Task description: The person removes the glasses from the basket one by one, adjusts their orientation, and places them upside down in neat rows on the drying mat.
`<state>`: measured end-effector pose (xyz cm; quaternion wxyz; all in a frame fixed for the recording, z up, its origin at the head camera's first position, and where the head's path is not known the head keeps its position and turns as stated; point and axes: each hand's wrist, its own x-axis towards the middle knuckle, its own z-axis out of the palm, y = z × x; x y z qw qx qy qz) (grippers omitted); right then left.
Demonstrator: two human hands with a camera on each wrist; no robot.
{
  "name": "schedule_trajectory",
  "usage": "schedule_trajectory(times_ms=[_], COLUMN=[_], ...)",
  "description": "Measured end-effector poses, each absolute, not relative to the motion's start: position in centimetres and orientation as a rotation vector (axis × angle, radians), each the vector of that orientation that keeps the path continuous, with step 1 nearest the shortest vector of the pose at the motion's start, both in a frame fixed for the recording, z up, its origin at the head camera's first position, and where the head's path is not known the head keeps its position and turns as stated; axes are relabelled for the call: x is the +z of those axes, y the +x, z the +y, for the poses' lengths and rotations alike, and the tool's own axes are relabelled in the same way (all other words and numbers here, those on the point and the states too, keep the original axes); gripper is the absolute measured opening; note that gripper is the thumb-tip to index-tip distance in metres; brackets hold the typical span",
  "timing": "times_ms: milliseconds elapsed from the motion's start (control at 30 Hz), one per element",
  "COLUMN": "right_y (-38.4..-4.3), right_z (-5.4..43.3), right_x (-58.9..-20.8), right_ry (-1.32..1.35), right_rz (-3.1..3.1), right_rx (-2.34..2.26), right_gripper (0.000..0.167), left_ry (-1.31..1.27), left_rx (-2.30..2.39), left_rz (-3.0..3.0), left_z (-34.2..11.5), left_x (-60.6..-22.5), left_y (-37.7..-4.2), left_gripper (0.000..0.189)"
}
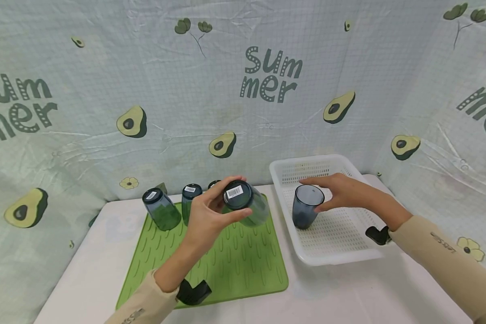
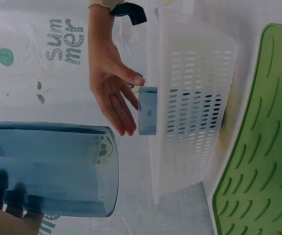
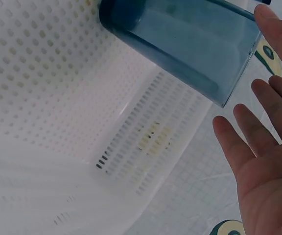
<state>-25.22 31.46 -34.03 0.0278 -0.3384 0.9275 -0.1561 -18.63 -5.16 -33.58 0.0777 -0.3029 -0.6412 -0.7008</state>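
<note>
My left hand [image 1: 208, 216] grips a blue-tinted drinking glass [image 1: 257, 210] above the green mat, its labelled base turned toward the head camera. In the left wrist view this glass [image 2: 58, 166] lies across the lower left, fingers along its side. At the white basket my right hand [image 1: 342, 191] is spread beside a second blue-tinted glass [image 1: 304, 212], which stands mouth up inside near the left wall. The right wrist view has the thumb at the rim of that glass [image 3: 190, 46], while the other fingers [image 3: 246, 128] are extended and apart from it.
On the green ribbed mat [image 1: 243, 270], several labelled glasses stand base up along the back, including one at the left [image 1: 162, 210]; another is mostly hidden behind my left hand. The perforated white basket [image 1: 340, 258] sits right of the mat. A printed curtain [image 1: 166, 90] hangs behind.
</note>
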Motion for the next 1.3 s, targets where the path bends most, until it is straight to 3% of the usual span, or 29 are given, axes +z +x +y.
schedule_trajectory(times_ms=[1000, 1300], right_y=[-28.2, -28.4], right_z=[32.7, 32.8], right_x=[-36.5, -36.7], right_ry=[-0.991, -0.99], right_rz=[2.509, 2.546], right_rx=[-0.993, -0.954], right_gripper=[0.083, 0.083], left_ry=[-0.868, -0.834], left_rx=[-2.088, -2.116], left_rz=[-1.957, -1.948], left_z=[-6.0, -6.2], left_x=[-34.1, -34.3], left_y=[-19.3, -19.5], left_gripper=[0.064, 0.066])
